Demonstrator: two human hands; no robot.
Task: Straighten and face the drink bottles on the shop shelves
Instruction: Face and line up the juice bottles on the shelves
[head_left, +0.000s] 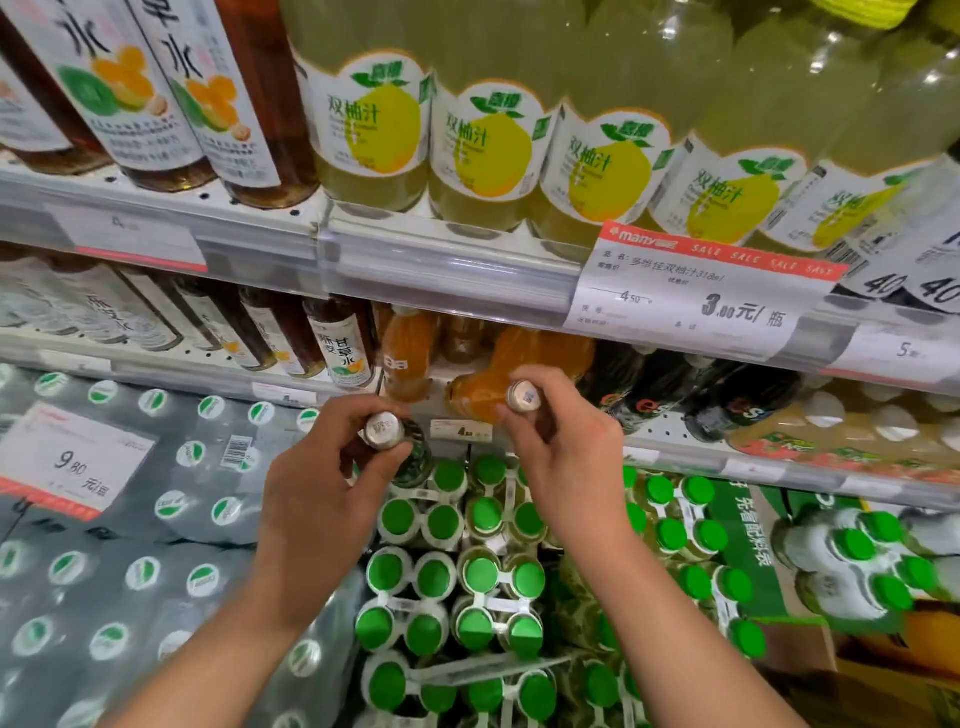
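My left hand (322, 483) grips a green bottle with a silver cap (384, 430) by its neck, held above the floor stacks. My right hand (563, 441) grips a second silver-capped bottle (523, 397); its body is hidden behind my fingers. Both bottles hang just in front of the lower shelf (467, 431), where orange juice bottles (519, 364) stand, one leaning. To their left stand brown tea bottles (340, 345). On the upper shelf, a row of yellow pomelo juice bottles (483, 150) faces forward.
Packs of green-capped bottles (452, 571) fill the floor stack below my hands. Shrink-wrapped water packs (130, 519) with a 9.80 price card lie at the left. Dark soda bottles (675, 395) sit right of the orange ones. A sale tag (696, 291) hangs from the upper shelf edge.
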